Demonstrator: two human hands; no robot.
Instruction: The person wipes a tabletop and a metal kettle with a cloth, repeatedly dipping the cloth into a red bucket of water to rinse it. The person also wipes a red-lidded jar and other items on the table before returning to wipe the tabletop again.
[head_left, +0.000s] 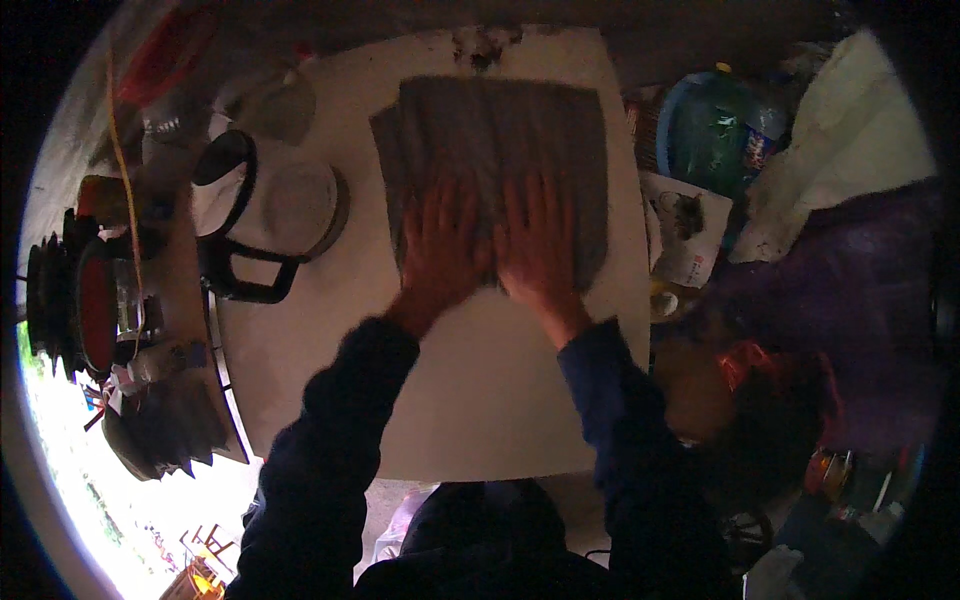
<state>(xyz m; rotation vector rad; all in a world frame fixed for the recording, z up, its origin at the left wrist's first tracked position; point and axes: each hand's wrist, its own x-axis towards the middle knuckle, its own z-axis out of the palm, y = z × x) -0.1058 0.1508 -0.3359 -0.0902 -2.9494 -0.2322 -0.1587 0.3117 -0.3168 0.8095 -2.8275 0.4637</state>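
Note:
A dark grey folded cloth (499, 120) lies on a pale tabletop (480, 405), with several soft creases running along it. My left hand (442, 240) rests palm down on its near left part, fingers spread a little. Beside it my right hand (538, 232) presses flat on the near right part, thumb close to the left one. Neither hand grips the fabric. Layered edges show at the cloth's upper left corner.
Left of the cloth stands a white appliance (296, 202) with a black handle (251, 281). Past the right edge are a green plastic bottle (701, 135), a printed sheet (690, 225) and pale crumpled material (840, 127). A person (697, 390), dim and blurred, is close by my right arm.

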